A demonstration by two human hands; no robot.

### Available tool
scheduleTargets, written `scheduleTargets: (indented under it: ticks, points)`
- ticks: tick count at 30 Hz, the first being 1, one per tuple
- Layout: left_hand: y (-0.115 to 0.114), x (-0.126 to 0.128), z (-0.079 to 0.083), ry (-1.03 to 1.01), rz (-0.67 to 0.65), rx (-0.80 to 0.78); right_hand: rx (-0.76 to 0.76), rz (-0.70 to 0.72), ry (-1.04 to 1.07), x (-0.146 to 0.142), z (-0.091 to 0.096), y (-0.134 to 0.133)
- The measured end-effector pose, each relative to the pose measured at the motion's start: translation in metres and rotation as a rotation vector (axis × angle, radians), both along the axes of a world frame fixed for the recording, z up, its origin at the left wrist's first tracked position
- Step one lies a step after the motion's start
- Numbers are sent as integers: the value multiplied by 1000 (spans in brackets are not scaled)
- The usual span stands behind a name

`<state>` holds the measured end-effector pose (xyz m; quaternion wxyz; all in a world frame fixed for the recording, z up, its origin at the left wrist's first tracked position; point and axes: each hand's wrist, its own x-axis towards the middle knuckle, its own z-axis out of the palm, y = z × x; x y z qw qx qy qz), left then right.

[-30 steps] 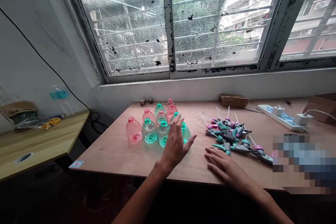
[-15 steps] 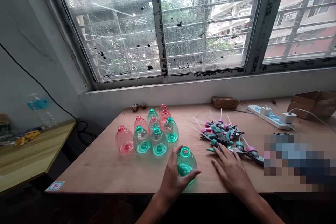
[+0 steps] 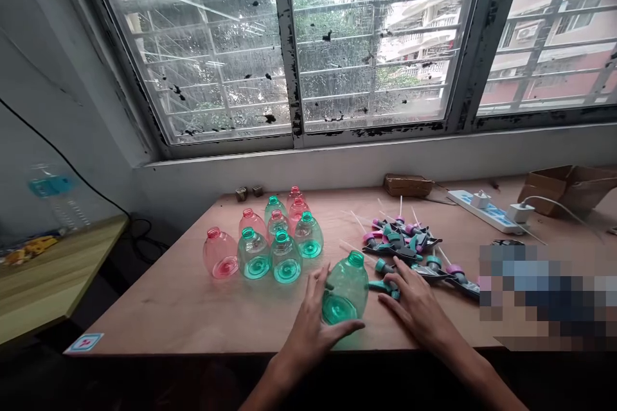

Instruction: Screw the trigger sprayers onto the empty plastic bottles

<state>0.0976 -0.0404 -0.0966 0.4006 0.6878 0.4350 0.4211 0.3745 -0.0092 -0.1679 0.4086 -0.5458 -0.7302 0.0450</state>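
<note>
My left hand (image 3: 312, 324) is closed round the lower part of a clear green plastic bottle (image 3: 349, 286), which tilts to the right with its open neck up. Just right of it, my right hand (image 3: 418, 307) has its thumb and fingers about a trigger spray head (image 3: 382, 286) with teal parts, partly hidden by the fingers. Behind that hand lies a pile of trigger spray heads (image 3: 399, 243) in teal, pink and black, with thin white tubes. To the left stand several uncapped bottles, among them a green bottle (image 3: 287, 263) and a pink bottle (image 3: 220, 257).
At the back right are a power strip (image 3: 484, 210) with plugs and a cardboard box (image 3: 547, 192). A brown packet (image 3: 409, 185) lies near the window wall. A blurred patch (image 3: 544, 295) covers the right side. The table's front edge runs below my hands.
The bottle in my left hand has gone from nearly upright to tilted right, its neck nearer my right hand. My right fingers have drawn in round a spray head. The view has shifted slightly.
</note>
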Motion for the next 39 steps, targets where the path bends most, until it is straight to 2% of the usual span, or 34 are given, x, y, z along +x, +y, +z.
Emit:
scheduleTargets:
  ticks: [6, 12, 16, 22, 25, 31, 39]
  points:
    - [2, -4, -6, -205, 30, -97, -85, 83, 232, 2, 16, -12]
    - [1, -9, -2, -241, 59, -100, -153, -20, 594, 12, 25, -18]
    - [3, -9, -4, -250, 84, -103, -166, -17, 768, 13, 29, -18]
    - [-2, -9, 3, -252, 139, -113, -54, -245, 1054, 14, 31, -22]
    - [-5, -10, 6, -271, 189, -90, -3, -311, 1186, 16, 31, -20]
    - [-4, -12, 2, -299, 222, -66, 28, -297, 1297, 16, 32, -14]
    - [-7, -13, 3, -370, 264, -4, -18, -250, 1266, 18, 31, -12]
